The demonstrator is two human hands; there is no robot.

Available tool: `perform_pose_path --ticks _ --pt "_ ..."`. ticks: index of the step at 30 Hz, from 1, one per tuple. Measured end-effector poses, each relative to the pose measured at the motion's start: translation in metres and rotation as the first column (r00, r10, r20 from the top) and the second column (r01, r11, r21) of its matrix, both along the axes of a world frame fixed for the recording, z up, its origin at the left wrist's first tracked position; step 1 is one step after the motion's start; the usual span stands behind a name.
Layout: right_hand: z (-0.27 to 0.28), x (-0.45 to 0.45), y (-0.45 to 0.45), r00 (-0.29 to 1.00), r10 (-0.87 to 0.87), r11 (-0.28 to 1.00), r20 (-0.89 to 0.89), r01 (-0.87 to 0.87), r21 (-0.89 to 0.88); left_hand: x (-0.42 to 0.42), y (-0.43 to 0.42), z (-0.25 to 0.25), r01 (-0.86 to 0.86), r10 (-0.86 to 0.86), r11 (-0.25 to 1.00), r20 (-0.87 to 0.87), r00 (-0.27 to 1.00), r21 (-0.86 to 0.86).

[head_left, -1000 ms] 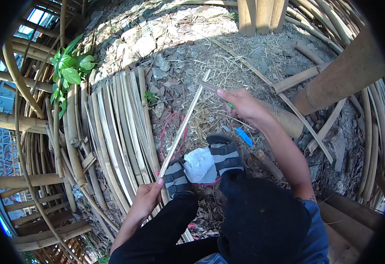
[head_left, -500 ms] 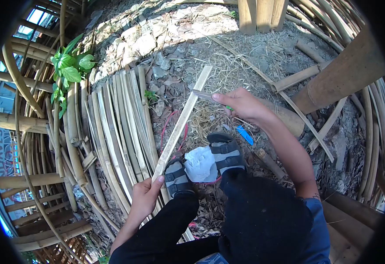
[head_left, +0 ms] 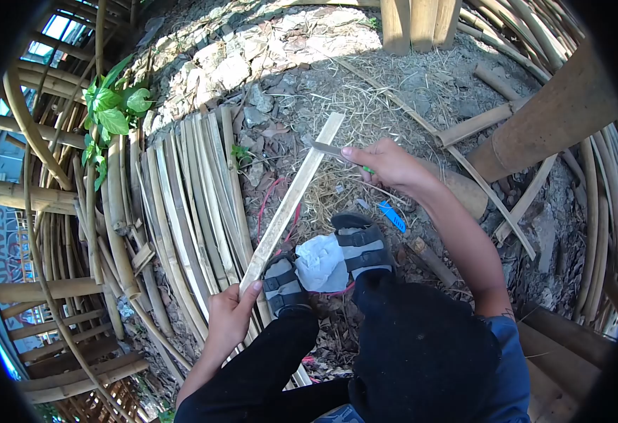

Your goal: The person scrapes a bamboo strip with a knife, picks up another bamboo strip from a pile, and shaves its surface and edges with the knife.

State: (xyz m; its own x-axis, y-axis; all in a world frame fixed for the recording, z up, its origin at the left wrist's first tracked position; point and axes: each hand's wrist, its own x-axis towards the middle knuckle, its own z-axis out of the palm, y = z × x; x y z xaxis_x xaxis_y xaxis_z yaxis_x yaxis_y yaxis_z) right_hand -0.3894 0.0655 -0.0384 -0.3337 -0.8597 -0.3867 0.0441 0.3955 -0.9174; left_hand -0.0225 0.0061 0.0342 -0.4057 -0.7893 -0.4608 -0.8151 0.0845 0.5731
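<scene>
One bamboo strip [head_left: 293, 200] slants away from the left hand [head_left: 229, 314], whose grip is clamped on its near end. The right hand [head_left: 388, 167] clasps a knife [head_left: 328, 149], blade across the strip toward its far end.

the flat bamboo strip [head_left: 291, 201] is pale, long and narrow, with darker flecks along its upturned face; it slants from seven o'clock toward one o'clock. the knife [head_left: 329, 149], grey-bladed with some green at its mostly hidden handle, points toward ten o'clock, its blade crossing the strip near the one-o'clock end.
</scene>
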Motion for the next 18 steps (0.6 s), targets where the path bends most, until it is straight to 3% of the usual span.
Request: perform_pose_path --ticks 5,9,14,18 --pt "-0.011 -0.014 -0.008 0.995 -0.081 0.997 -0.062 0.081 -0.007 0.002 -0.001 -0.003 0.052 -0.046 0.992 0.052 0.998 -0.119" --pt "-0.016 -0.01 -0.007 0.986 -0.117 0.993 -0.12 0.119 0.004 0.0 -0.002 0.001 0.051 -0.044 0.995 0.082 0.996 -0.09" --pt "-0.02 0.0 -0.002 0.996 -0.088 0.995 0.004 0.088 -0.046 -0.001 0.0 0.003 0.057 -0.047 0.993 0.09 0.995 -0.105" --pt "-0.025 -0.019 -0.007 0.988 -0.127 0.992 -0.093 0.127 -0.003 0.0 -0.001 0.001 0.055 -0.045 0.991 0.083 0.996 -0.119"
